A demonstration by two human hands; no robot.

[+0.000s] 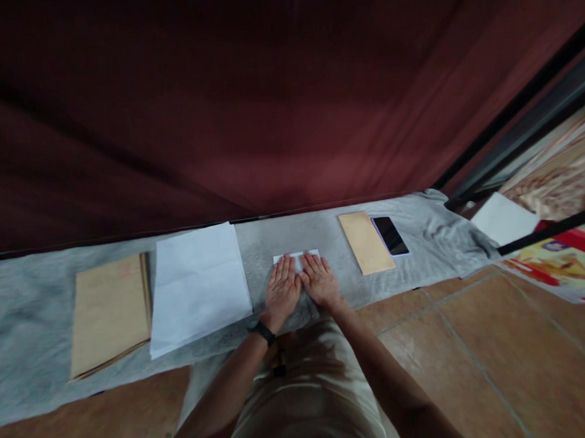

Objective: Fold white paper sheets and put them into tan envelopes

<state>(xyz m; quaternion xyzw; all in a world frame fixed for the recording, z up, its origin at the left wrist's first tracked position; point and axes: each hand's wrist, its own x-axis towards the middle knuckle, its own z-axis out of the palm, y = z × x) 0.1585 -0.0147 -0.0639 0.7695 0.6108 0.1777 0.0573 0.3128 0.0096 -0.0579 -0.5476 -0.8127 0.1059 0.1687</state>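
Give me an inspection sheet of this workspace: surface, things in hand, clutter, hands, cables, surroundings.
Surface: grey felt-like cloth spread over a brown tiled floor.
Things in hand: small folded white paper, flat on the cloth, mostly covered by both hands.
Clutter: large white paper sheet; stack of brown envelopes to its left; narrow brown envelope with a black smartphone beside it on the right.
Hands: left hand and right hand lie flat, palms down, side by side on the folded paper; a black wristband is on the left wrist.
Cables: nothing seen.
Surroundings: dark red curtain behind; colourful printed banner at right.
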